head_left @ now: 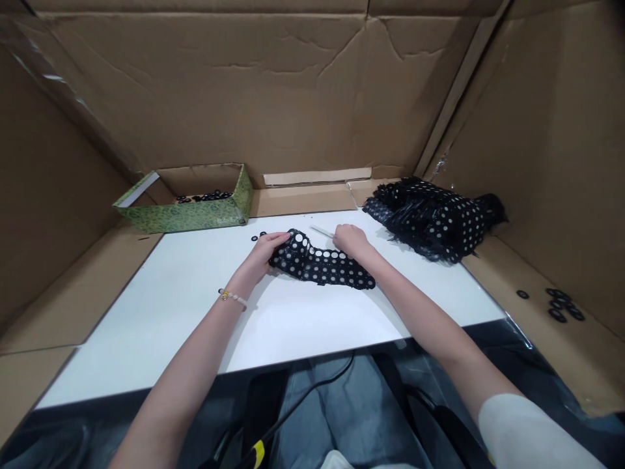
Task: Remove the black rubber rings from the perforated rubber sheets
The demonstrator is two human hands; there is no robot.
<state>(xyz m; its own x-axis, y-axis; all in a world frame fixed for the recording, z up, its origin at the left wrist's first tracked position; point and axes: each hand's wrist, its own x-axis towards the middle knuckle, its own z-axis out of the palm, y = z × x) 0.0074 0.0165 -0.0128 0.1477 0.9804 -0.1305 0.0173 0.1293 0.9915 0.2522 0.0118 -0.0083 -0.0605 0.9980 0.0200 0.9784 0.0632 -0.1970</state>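
Note:
A black perforated sheet [328, 266] lies on the white board in front of me, with rows of round holes, the upper row showing bright white. My left hand [267, 253] pinches its left end, which is slightly raised. My right hand [352, 241] is closed at the sheet's upper right edge, around a thin pale tool [322, 231] whose tip points left. I cannot make out what kind of tool it is. Small black rings [254, 238] lie just beyond my left hand.
A green patterned box [195, 216] with black rings inside stands at the back left. A heap of black perforated sheets [439, 218] lies at the back right. Several loose black rings [557, 315] rest on the cardboard at right. Cardboard walls [312, 98] surround the white board [180, 280].

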